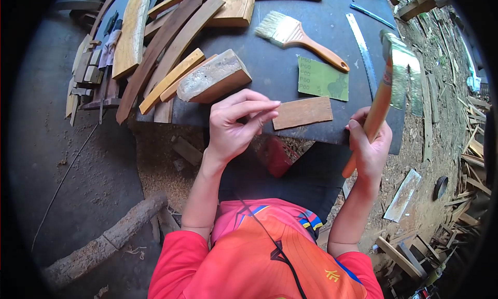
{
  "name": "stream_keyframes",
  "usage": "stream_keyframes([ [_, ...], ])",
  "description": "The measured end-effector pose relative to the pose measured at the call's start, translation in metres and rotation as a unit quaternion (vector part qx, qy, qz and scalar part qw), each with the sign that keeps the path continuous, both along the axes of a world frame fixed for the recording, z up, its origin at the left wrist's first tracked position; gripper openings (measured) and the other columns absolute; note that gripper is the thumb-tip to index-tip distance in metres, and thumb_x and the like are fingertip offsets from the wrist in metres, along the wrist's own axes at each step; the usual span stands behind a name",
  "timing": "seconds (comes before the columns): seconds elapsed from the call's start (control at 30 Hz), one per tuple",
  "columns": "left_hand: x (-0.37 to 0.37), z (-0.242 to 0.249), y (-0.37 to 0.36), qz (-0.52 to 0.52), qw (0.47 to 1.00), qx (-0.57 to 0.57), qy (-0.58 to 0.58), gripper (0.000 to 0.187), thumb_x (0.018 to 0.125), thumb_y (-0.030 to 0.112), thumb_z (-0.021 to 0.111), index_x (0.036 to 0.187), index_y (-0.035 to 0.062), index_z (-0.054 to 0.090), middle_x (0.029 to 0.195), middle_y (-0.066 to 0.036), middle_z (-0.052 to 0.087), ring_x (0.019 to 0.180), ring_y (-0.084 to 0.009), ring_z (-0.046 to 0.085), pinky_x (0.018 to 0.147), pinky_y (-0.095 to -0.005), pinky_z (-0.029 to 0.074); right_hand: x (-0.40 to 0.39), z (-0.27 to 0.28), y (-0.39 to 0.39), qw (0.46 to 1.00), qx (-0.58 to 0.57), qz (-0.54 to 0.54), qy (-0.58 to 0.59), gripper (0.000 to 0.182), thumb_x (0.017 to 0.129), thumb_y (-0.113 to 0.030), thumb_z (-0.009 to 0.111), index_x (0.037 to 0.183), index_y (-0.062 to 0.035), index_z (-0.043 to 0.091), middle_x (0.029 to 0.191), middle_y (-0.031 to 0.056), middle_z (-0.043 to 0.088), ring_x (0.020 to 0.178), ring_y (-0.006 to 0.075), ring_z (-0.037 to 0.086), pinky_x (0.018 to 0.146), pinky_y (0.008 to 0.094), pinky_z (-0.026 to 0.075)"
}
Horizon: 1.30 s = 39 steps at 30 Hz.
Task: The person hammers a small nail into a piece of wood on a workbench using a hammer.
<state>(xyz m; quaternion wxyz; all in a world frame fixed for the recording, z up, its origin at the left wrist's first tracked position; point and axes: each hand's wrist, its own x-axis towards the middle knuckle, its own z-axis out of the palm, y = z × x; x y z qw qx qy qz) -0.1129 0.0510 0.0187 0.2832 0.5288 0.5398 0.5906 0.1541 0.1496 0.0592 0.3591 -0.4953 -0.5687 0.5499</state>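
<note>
My right hand (371,143) is wrapped round the wooden handle of a hammer (379,99), raised at the table's right edge, its shiny metal head smeared by motion. My left hand (239,123) is held in a pinch, thumb and fingertips together; whatever lies between them is too small to make out. Just beside those fingertips a thin flat piece of wood (303,113) lies on the dark table (270,70) near its front edge. Behind it is a green sheet of sandpaper (322,79) marked P60. A paintbrush (301,38) with an orange handle lies farther back.
A thick wooden block (215,77) sits left of my left hand, by long wood strips (168,50). A steel ruler (361,52) and a blue pen-like stick (371,15) lie at the right. On the floor are a log (106,239) and wood scraps (474,159).
</note>
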Motion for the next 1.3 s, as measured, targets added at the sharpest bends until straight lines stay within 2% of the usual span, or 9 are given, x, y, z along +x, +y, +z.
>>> stream_keyframes([
  [0.1, -0.003, 0.0, 0.005, -0.014, 0.999, -0.006, 0.05, 0.032, 0.094, -0.005, 0.081, 0.125, 0.0051, 0.084, 0.105, -0.005, 0.07, 0.074, -0.0069, 0.061, 0.065, -0.0232, 0.051, 0.002, -0.002, 0.0, 1.0, 0.002, -0.001, -0.001, 0.008, 0.094, -0.005, 0.074, 0.098, -0.0029, 0.068, 0.072, -0.0044, 0.057, 0.061, 0.0039, 0.053, 0.055, 0.0234, 0.038],
  [0.23, -0.009, 0.0, 0.0, -0.047, 0.997, -0.061, 0.0, 0.042, 0.094, -0.006, 0.081, 0.135, 0.0058, 0.079, 0.107, -0.005, 0.071, 0.077, -0.0073, 0.063, 0.066, -0.0225, 0.054, 0.003, -0.005, 0.0, 1.0, 0.009, -0.01, -0.003, 0.01, 0.093, -0.007, 0.075, 0.1, -0.002, 0.069, 0.072, -0.0038, 0.058, 0.061, 0.0045, 0.053, 0.056, 0.0234, 0.039],
  [0.33, -0.004, -0.001, -0.001, -0.004, 0.996, -0.045, -0.078, 0.039, 0.092, -0.008, 0.082, 0.13, 0.0021, 0.081, 0.103, -0.007, 0.075, 0.075, -0.0076, 0.067, 0.063, -0.022, 0.055, 0.003, -0.003, 0.0, 1.0, 0.009, -0.01, -0.002, 0.012, 0.092, -0.006, 0.076, 0.102, -0.0014, 0.07, 0.073, -0.0041, 0.058, 0.061, 0.0043, 0.053, 0.056, 0.0233, 0.038],
  [0.37, -0.001, 0.0, -0.001, 0.02, 0.996, -0.043, -0.081, 0.029, 0.091, -0.009, 0.083, 0.118, -0.0017, 0.082, 0.1, -0.009, 0.079, 0.077, -0.0094, 0.072, 0.062, -0.0219, 0.057, 0.003, -0.004, -0.001, 1.0, 0.005, -0.011, 0.0, 0.012, 0.092, -0.006, 0.076, 0.102, -0.0012, 0.071, 0.073, -0.0042, 0.058, 0.062, 0.0041, 0.053, 0.056, 0.0232, 0.038],
  [0.57, -0.011, -0.002, 0.0, -0.034, 0.996, -0.048, -0.063, 0.016, 0.09, -0.013, 0.082, 0.103, -0.004, 0.08, 0.099, -0.014, 0.079, 0.085, -0.0129, 0.075, 0.065, -0.0234, 0.06, 0.009, -0.011, 0.001, 1.0, 0.014, 0.004, 0.026, 0.015, 0.091, -0.006, 0.076, 0.105, -0.0005, 0.071, 0.074, -0.0049, 0.058, 0.062, 0.0031, 0.051, 0.057, 0.0226, 0.034],
  [0.67, -0.01, 0.001, 0.0, -0.042, 0.99, -0.085, -0.099, 0.016, 0.09, -0.013, 0.082, 0.103, -0.0043, 0.08, 0.099, -0.014, 0.079, 0.085, -0.0127, 0.074, 0.063, -0.0234, 0.058, 0.009, -0.01, 0.001, 1.0, 0.012, -0.001, 0.017, 0.017, 0.091, -0.008, 0.077, 0.106, -0.0002, 0.071, 0.074, -0.0045, 0.059, 0.062, 0.0029, 0.051, 0.057, 0.0225, 0.034],
  [0.87, -0.012, -0.001, 0.0, -0.07, 0.991, -0.099, -0.051, 0.017, 0.092, -0.013, 0.08, 0.106, -0.0028, 0.082, 0.104, -0.013, 0.081, 0.088, -0.0125, 0.075, 0.064, -0.0217, 0.056, 0.01, -0.012, 0.001, 0.999, 0.013, 0.009, 0.032, 0.02, 0.091, -0.01, 0.078, 0.108, -0.0001, 0.072, 0.076, -0.0034, 0.061, 0.063, 0.0026, 0.052, 0.057, 0.0217, 0.035],
  [1.17, -0.011, 0.0, 0.003, -0.08, 0.994, -0.069, 0.019, 0.02, 0.088, -0.015, 0.08, 0.104, -0.003, 0.083, 0.102, -0.014, 0.084, 0.096, -0.0206, 0.081, 0.088, -0.0331, 0.065, 0.01, -0.013, 0.001, 0.999, 0.02, 0.008, 0.024, 0.022, 0.092, -0.011, 0.078, 0.109, -0.0004, 0.072, 0.077, -0.0042, 0.061, 0.063, 0.002, 0.05, 0.057, 0.0216, 0.034],
  [1.3, -0.009, 0.001, 0.003, -0.078, 0.994, -0.07, 0.04, 0.019, 0.088, -0.014, 0.08, 0.103, -0.0028, 0.083, 0.1, -0.013, 0.084, 0.094, -0.0202, 0.081, 0.088, -0.032, 0.064, 0.01, -0.013, 0.0, 0.999, 0.022, 0.009, 0.023, 0.021, 0.092, -0.011, 0.078, 0.109, -0.0004, 0.073, 0.076, -0.0046, 0.061, 0.062, 0.0019, 0.05, 0.057, 0.0216, 0.033],
])
